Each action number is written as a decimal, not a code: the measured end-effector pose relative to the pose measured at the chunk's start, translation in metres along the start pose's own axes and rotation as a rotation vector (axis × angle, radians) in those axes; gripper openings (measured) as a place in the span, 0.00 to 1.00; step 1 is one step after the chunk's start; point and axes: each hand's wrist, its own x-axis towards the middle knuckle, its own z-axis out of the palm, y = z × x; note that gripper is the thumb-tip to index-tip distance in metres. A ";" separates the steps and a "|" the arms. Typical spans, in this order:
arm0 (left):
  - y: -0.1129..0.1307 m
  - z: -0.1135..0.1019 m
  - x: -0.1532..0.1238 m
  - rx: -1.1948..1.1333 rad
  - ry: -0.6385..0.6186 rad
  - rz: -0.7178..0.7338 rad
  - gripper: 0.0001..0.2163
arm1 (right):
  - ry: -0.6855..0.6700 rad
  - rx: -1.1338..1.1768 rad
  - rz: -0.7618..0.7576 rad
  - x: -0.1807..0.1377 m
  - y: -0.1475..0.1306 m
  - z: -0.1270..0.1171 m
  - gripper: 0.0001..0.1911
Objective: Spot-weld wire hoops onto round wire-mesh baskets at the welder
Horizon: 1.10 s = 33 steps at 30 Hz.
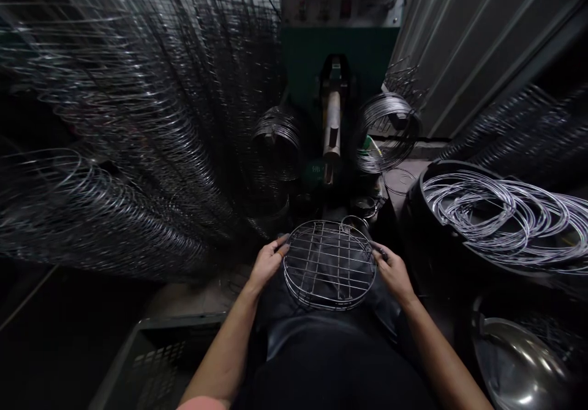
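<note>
A round wire rack [328,266] with crossing bars is held level over my lap, between both hands. My left hand [270,261] grips its left rim, fingers wrapped at the edge. On the opposite rim my right hand [390,270] is closed in the same way. A small wire loop [354,221] shows at the rack's far right edge; whether it is joined to the rack I cannot tell. Beyond the rack stands a green machine [340,42] with a metal arm [332,125] pointing toward me.
Tall stacks of wire rings [151,128] lean on the left. Bundled wire hoops [388,131] hang beside the machine. At right a dark tub [425,195] holds loose wire rings [509,220], with a shiny metal bowl [519,361] below. A plastic crate [138,336] sits at lower left.
</note>
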 end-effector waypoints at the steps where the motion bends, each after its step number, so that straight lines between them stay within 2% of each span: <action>1: 0.000 0.001 0.001 -0.014 -0.002 -0.006 0.20 | -0.001 0.004 0.005 -0.001 0.001 0.000 0.21; 5: 0.001 0.002 0.004 -0.055 0.000 -0.008 0.20 | 0.009 0.029 0.015 0.000 0.000 0.000 0.22; 9: 0.005 0.002 0.004 0.003 0.039 0.024 0.19 | 0.016 0.021 0.000 0.005 -0.003 0.001 0.21; 16: 0.003 0.003 -0.001 0.064 0.037 0.038 0.17 | -0.016 -0.037 0.014 0.010 0.009 0.000 0.19; 24: -0.003 0.003 -0.008 -0.036 -0.017 0.064 0.17 | -0.078 0.108 0.064 0.001 0.008 -0.006 0.23; 26: -0.006 0.003 -0.009 -0.088 -0.051 0.032 0.15 | -0.103 0.160 0.106 -0.003 0.007 -0.007 0.24; 29: -0.012 0.003 -0.010 -0.152 -0.078 -0.015 0.16 | -0.153 0.281 0.260 -0.010 0.010 -0.007 0.31; 33: -0.017 0.005 -0.014 -0.187 -0.062 0.028 0.21 | -0.194 0.473 0.391 -0.016 0.016 -0.004 0.41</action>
